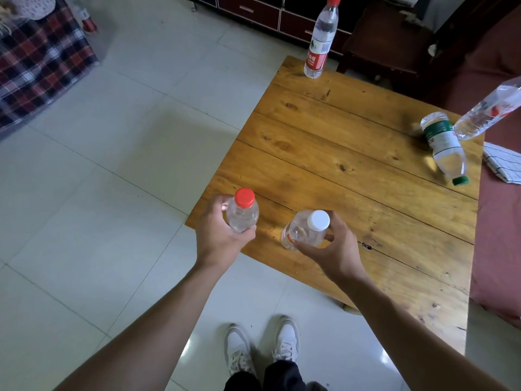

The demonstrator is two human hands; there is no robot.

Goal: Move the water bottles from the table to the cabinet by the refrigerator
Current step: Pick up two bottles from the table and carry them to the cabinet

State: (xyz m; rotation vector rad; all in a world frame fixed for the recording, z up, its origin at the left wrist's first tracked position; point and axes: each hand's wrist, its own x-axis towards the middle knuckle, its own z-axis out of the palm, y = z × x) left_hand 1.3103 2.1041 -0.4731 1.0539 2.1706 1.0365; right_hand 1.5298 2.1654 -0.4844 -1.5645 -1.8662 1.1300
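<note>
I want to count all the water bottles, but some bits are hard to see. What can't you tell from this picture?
- Bottle at the right edge: its top is cut off by the frame.
- Red-capped bottle in the left hand: the fingers hide its lower part.
- White-capped bottle in the right hand: its base is hidden.
- Cabinet and refrigerator: not visible.

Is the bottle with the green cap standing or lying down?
Lying down. The green-capped bottle rests on its side on the table, cap toward the near edge.
</note>
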